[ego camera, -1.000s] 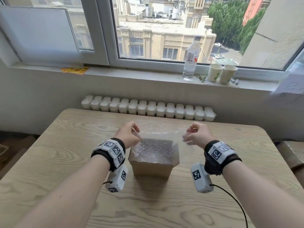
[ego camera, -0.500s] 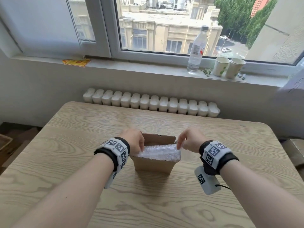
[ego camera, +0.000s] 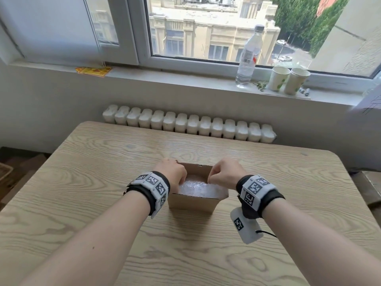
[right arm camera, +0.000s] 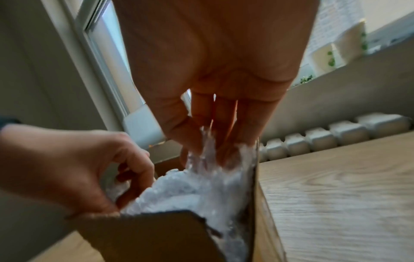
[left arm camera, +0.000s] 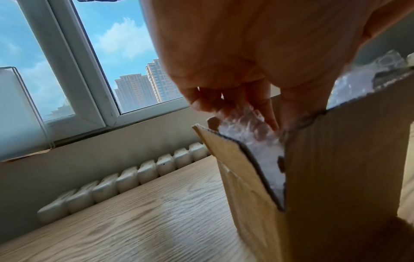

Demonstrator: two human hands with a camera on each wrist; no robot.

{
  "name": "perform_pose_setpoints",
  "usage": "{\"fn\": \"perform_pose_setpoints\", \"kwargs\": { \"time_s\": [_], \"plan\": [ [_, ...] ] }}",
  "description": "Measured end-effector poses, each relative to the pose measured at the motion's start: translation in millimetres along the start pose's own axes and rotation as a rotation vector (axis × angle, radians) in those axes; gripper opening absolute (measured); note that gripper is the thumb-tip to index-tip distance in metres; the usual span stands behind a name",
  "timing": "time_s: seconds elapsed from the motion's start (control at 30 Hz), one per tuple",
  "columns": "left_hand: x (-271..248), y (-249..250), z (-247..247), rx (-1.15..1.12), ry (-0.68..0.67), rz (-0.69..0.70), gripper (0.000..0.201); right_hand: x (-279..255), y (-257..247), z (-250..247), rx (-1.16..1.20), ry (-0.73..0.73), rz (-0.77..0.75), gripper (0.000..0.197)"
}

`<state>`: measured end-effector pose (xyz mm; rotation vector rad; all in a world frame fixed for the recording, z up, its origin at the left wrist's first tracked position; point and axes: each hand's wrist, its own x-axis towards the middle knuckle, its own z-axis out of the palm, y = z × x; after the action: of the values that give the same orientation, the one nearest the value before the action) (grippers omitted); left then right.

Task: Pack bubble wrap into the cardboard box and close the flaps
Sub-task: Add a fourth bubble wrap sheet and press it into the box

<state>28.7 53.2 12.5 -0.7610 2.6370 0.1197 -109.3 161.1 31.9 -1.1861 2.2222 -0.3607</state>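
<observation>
A small brown cardboard box (ego camera: pixel 191 202) stands on the wooden table, its flaps up. Clear bubble wrap (ego camera: pixel 196 187) lies inside it. My left hand (ego camera: pixel 174 175) is at the box's left side, its fingers curled and pinching the wrap's edge (left arm camera: pixel 241 122) just above the box wall (left arm camera: pixel 336 177). My right hand (ego camera: pixel 221 175) is over the box's right side, fingers pointing down and pinching the wrap (right arm camera: pixel 208 159) inside the box (right arm camera: pixel 156 235). In the right wrist view the left hand (right arm camera: pixel 89 166) shows at the far side of the box.
The wooden table (ego camera: pixel 103 203) reaches to a white radiator (ego camera: pixel 189 125) below the window. On the sill stand a plastic bottle (ego camera: pixel 247 56), two paper cups (ego camera: pixel 288 79) and a yellow packet (ego camera: pixel 93 70). A cardboard box (ego camera: pixel 369 188) sits off the table's right edge.
Both hands have come down and closer together, carrying the bubble wrap from above the box down into it. The sheet is now bunched inside the walls.
</observation>
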Motion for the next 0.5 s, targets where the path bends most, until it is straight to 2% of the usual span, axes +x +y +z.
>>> {"fn": "perform_pose_setpoints", "kwargs": {
  "time_s": [0.13,0.23,0.3,0.47,0.5],
  "plan": [
    [1,5,-2,0.038,-0.040,0.025,0.023,2,-2,14,-0.245,-0.140,0.058,0.019],
    [0,7,-1,0.097,-0.057,0.013,0.021,2,-11,26,-0.453,-0.137,0.022,0.021],
    [-1,7,0,0.089,-0.097,-0.015,0.020,3,-12,31,-0.558,-0.127,-0.031,0.014],
    [2,10,-8,-0.012,-0.219,-0.073,0.008,8,-7,45,-0.585,-0.145,-0.063,0.027],
    [3,10,-10,-0.028,-0.219,-0.077,0.014,10,-7,45,-0.588,-0.142,-0.073,0.027]
  ]
}}
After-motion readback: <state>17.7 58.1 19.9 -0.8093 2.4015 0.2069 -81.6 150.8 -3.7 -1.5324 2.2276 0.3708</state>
